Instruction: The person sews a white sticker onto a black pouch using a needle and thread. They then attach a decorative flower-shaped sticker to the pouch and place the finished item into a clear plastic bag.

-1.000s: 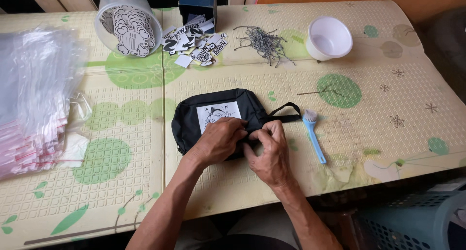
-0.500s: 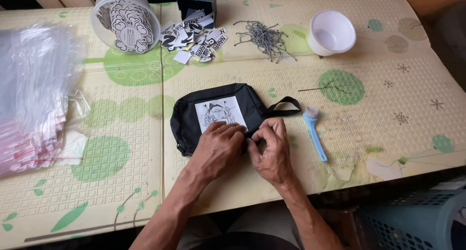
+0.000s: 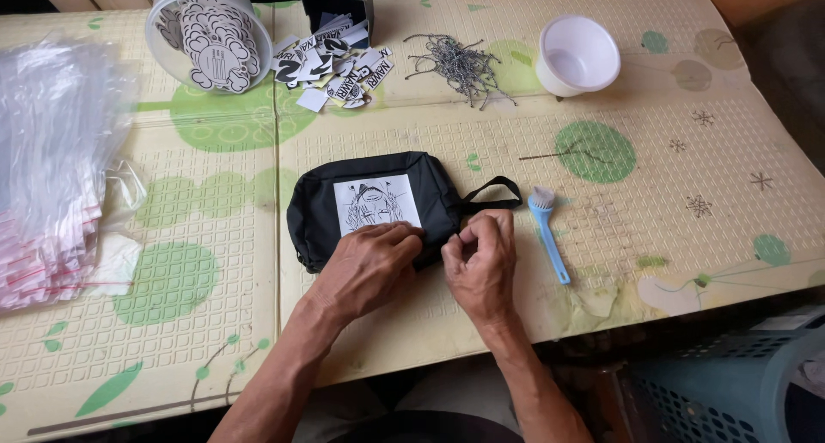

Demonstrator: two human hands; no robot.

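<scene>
On the table (image 3: pixel 670 108) the pouch (image 3: pixel 378 204) lies centre, brush (image 3: pixel 546 230) just right, bags (image 3: pixel 51 159) far left, bowl (image 3: pixel 577 54) and tub (image 3: pixel 208 32) behind

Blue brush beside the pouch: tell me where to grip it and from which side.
Grip the blue brush at mid-handle, coming from above on its right. The thin handle lies flat, clear of the right hand; the bristle head sits close to the pouch's strap loop.
</scene>
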